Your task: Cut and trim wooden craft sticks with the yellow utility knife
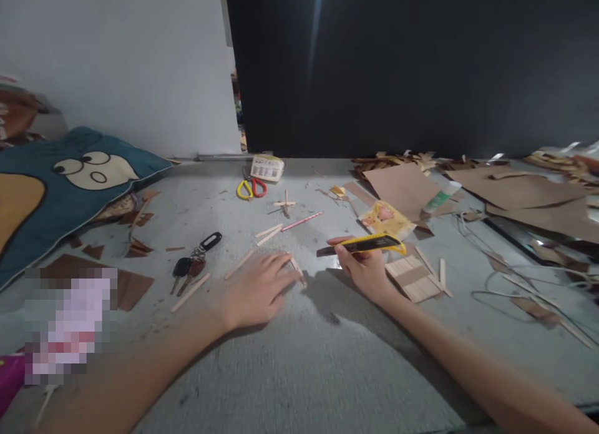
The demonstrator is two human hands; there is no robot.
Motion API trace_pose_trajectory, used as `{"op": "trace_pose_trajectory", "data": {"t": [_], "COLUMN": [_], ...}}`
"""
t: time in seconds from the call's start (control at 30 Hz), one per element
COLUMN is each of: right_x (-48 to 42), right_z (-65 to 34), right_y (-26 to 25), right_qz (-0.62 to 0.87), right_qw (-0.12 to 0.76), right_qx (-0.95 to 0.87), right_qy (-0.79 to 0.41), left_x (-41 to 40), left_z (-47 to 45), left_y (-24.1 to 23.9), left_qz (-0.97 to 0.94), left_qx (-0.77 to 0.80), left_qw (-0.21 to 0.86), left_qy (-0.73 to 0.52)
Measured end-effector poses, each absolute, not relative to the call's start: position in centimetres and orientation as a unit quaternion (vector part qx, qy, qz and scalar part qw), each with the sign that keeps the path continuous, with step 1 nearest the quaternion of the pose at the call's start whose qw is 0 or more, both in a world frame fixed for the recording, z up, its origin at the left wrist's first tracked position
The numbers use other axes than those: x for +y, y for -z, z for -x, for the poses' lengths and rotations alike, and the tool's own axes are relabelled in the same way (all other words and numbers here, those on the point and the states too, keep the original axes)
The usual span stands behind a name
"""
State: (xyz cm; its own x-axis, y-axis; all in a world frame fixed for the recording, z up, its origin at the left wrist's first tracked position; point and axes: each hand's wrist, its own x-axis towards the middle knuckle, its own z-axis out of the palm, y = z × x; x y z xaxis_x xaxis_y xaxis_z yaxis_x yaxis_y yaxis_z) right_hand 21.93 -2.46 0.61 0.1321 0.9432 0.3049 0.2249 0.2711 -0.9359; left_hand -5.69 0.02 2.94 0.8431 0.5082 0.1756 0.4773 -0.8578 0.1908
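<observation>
My right hand (364,270) grips a yellow and black utility knife (362,244), held level just above the grey floor with its blade end pointing left. My left hand (256,288) lies palm down on the floor, fingers stretched toward a wooden craft stick (297,269) at its fingertips. A small panel of joined craft sticks (414,276) lies just right of my right hand. More loose sticks (268,233) and a pink pencil (302,221) lie beyond my left hand.
Keys with a black fob (195,262) lie left of my left hand. Yellow and red scissors (251,188) and a small box (267,168) sit farther back. Cardboard sheets (510,193), a glue tube (442,197), cables and scraps fill the right. A blue cushion (56,190) lies left.
</observation>
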Motion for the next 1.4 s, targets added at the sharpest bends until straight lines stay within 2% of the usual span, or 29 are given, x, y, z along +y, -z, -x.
{"op": "trace_pose_trajectory", "data": {"t": [0.13,0.3,0.43,0.63,0.83,1.4], "right_x": [-1.2,0.8,1.6,1.3,1.2,1.0], "right_z": [-20.8,-19.1,-18.8,-20.1,-20.2,-20.4], "right_y": [-1.6,-1.7,-1.1,-0.6,-0.6,-1.0], "right_qz": [0.487,0.458,0.444,0.396,0.394,0.384], "right_qw": [0.555,0.507,0.495,0.411,0.388,0.392], "right_qx": [-0.561,-0.552,-0.563,-0.633,-0.658,-0.707], "right_qy": [-0.374,-0.479,-0.492,-0.523,-0.511,-0.446], "left_x": [-1.5,0.0,1.4,1.7,1.8,1.6], "left_z": [4.4,4.9,6.2,6.6,6.6,6.6], "left_y": [-2.3,-2.6,-2.6,-2.3,-2.3,-2.5], "left_qz": [-0.964,-0.964,-0.964,-0.954,-0.952,-0.952], "left_qx": [0.238,0.219,0.204,0.222,0.225,0.220], "left_qw": [0.069,0.093,0.126,0.171,0.181,0.181], "left_qy": [-0.102,-0.120,-0.117,-0.106,-0.099,-0.109]}}
